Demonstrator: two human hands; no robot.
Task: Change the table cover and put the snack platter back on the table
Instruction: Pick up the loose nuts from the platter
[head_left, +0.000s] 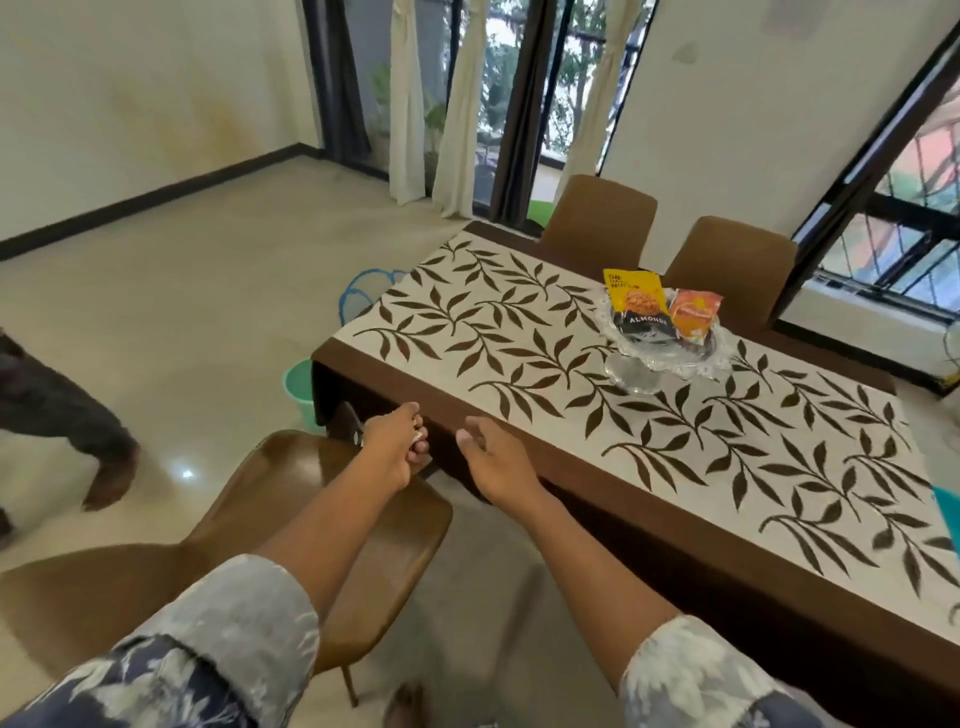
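A white table cover (524, 332) with brown leaves and a brown border lies spread over the table. On it, toward the far side, stands a glass snack platter (636, 371) holding a yellow almonds packet (635, 301) and an orange packet (693, 312). My left hand (396, 448) is at the near edge close to the left corner, fingers curled on the cover's hanging brown border. My right hand (491, 457) hovers just to its right at the same border, fingers relaxed and holding nothing.
A brown chair (291, 488) stands under my arms at the near side; two more brown chairs (597, 218) stand at the far side. A green bucket (298, 382) and a blue wire item (358, 296) sit on the floor by the left end. Another person's leg (67, 421) is at left.
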